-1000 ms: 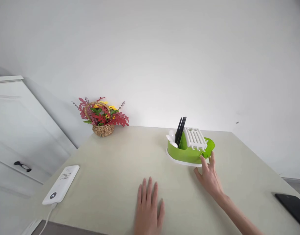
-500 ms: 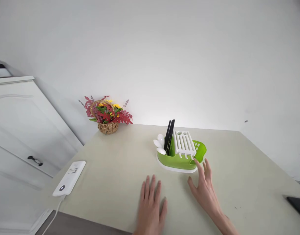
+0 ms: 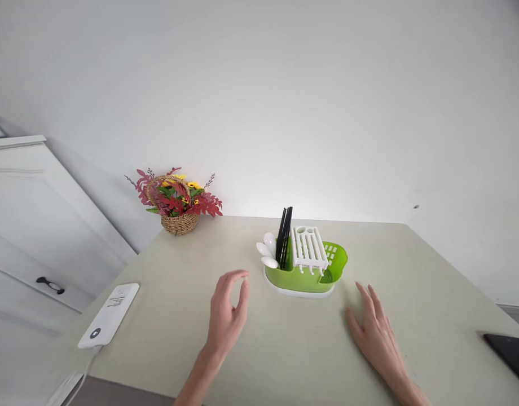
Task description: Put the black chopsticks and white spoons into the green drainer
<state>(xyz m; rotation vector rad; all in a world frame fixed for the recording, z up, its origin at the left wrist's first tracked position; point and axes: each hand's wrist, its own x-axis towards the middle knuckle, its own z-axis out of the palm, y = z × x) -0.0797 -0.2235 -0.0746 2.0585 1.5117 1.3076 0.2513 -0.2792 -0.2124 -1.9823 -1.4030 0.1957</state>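
Your empty left hand [image 3: 228, 311], thumb and fingertips slightly apart, and your loosely spread right hand [image 3: 377, 336] flank the green utensil holder [image 3: 294, 279] toward the tabletop [image 3: 170, 321]'s back edge, seemingly poised, and any grip would call for closing both side gaps.

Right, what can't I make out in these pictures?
Head view: lower ends of the black sticks, hidden by the wall of the green holder.
Head view: rest of the black slab, cut off by the right edge.
Head view: print on the white device, too small.
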